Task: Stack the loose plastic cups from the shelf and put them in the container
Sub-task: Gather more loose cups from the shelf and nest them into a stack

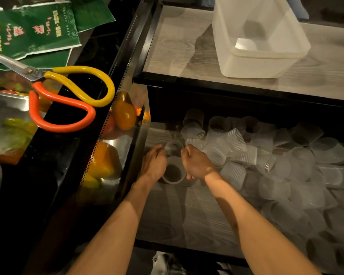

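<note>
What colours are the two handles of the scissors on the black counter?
One handle of the scissors is yellow and the other orange-red; the head view shows both clearly.

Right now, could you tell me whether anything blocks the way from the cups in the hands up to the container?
The upper shelf overhangs the cups held by both hands; they must come out forward before rising to the open container.

The loose cups (270, 161) are frosted translucent white with fine vertical ribbing. The container (260, 62) is milky clear plastic. The scissors (68, 96) have one yellow and one orange handle. The packets (28, 30) are green with pale, possibly gold, print. The shelf (187, 221) shows grey wood grain.
</note>
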